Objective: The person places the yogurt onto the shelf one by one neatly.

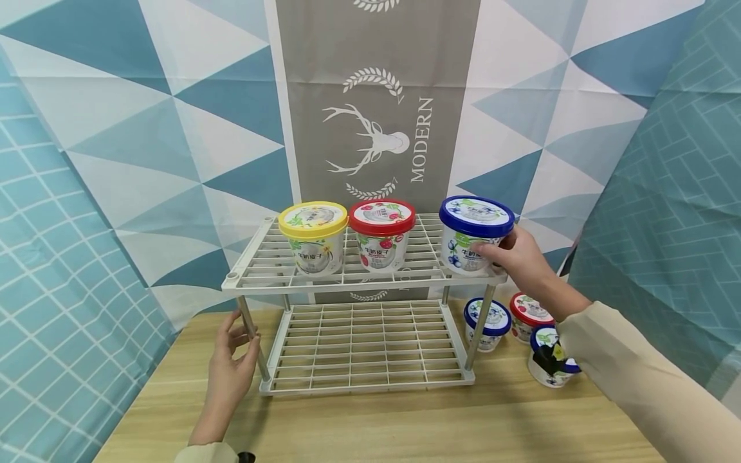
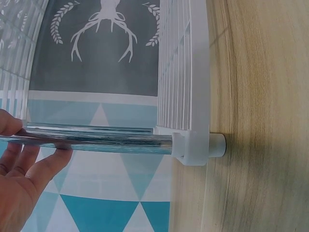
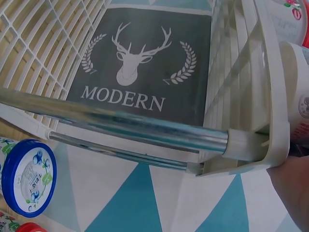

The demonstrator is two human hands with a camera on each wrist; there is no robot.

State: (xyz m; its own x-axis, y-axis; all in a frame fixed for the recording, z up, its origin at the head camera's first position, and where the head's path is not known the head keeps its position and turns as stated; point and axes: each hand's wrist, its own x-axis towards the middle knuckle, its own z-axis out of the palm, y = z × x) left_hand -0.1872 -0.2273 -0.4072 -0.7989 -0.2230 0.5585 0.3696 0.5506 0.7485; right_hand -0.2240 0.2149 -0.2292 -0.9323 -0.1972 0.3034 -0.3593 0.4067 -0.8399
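Observation:
A two-tier white shelf rack [image 1: 365,388] with metal poles stands on the wooden table. On its top tier, at the right end, my right hand [image 1: 518,254] grips a white tub with a blue lid [image 1: 463,247]. To the left of it sit a red-lidded tub [image 1: 379,251] and a yellow-lidded tub [image 1: 312,254], side by side. My left hand [image 1: 231,363] holds the front left metal pole [image 2: 111,140], thumb on one side and fingers on the other. Little of my right hand shows in the right wrist view, where the rack's corner covers much of the tub.
On the table right of the rack stand a blue-lidded tub [image 1: 487,321], a red-lidded tub [image 1: 523,315] and another blue-lidded tub [image 1: 544,370], partly behind my right sleeve. A patterned cloth backdrop [image 1: 226,128] hangs close behind the rack.

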